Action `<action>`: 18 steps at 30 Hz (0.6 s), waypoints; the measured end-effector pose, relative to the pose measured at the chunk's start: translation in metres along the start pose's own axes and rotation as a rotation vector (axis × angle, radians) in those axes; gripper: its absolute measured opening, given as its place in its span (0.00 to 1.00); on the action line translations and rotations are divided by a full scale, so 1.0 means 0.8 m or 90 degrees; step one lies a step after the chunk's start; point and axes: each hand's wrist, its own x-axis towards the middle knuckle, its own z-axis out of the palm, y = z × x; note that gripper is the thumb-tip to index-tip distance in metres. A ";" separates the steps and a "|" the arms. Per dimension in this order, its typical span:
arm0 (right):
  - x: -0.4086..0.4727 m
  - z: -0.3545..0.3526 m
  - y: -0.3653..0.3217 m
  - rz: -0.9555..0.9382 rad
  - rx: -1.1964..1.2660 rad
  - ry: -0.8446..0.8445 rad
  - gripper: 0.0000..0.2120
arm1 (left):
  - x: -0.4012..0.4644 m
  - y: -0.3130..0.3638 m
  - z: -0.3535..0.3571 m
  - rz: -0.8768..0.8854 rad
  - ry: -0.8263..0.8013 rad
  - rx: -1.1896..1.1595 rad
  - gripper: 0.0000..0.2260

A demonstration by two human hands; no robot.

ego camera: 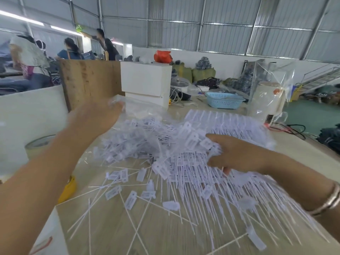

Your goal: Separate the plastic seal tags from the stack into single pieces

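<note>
Wooden table carries all task items. A clear plastic bag lies toward the far edge, its rim touched by the left hand; fingers are blurred, so the grip cannot be told. One heap of loose seal tags is piled mid-table, near the bag mouth. One joined stack of tags is held at the right side by the right hand, fingers curled round its head end, tails fanned toward the near edge. A second, untouched stack sits behind it, toward the far right corner. Single tags are scattered near the near-left edge; roughly ten heads are countable, and the heap is too dense to count.

Step judged in hand: singles are being pulled off the held stack, task far from finished. Next move likely calls for the left hand to be brought back to the stack, one tag pinched and snapped free while the stack is kept steady.
</note>
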 end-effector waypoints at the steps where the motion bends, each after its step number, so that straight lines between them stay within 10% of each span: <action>1: -0.002 -0.008 -0.005 -0.034 0.001 0.010 0.17 | -0.002 0.004 0.000 0.074 0.047 -0.034 0.15; 7: 0.006 -0.023 -0.036 -0.184 0.034 0.118 0.16 | -0.005 0.011 0.006 0.053 -0.056 -0.299 0.15; 15: 0.028 -0.039 -0.051 -0.216 0.151 0.291 0.17 | -0.013 -0.002 0.010 -0.086 -0.285 -0.166 0.23; 18: 0.040 0.001 -0.050 -0.247 0.162 0.250 0.17 | -0.016 0.000 0.011 -0.127 -0.287 -0.404 0.21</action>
